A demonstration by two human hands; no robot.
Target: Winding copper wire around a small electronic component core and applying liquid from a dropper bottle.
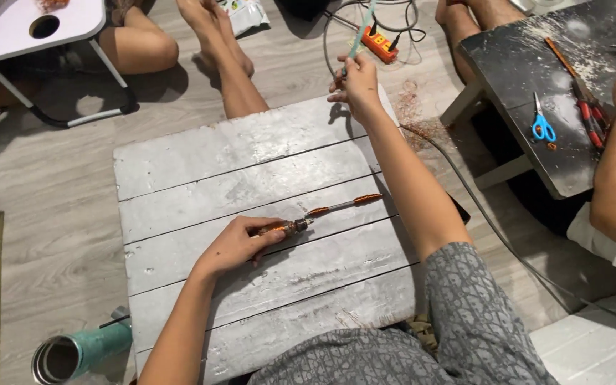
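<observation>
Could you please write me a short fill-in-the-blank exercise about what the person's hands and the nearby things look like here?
1. The left hand rests on a whitewashed wooden ____ made of planks.
2. The left hand grips a copper-wound rod that lies ____ on the board.
3. The right hand holds a thin ____-coloured tool at the board's far edge.
4. The scissors on the dark side table have ____ handles.

Missing words: board; flat; teal; blue

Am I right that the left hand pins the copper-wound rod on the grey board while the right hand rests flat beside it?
Not quite. The head view shows the left hand on the copper-wound rod on the grey board, but the right hand is raised at the far edge, gripping a teal tool.
</observation>
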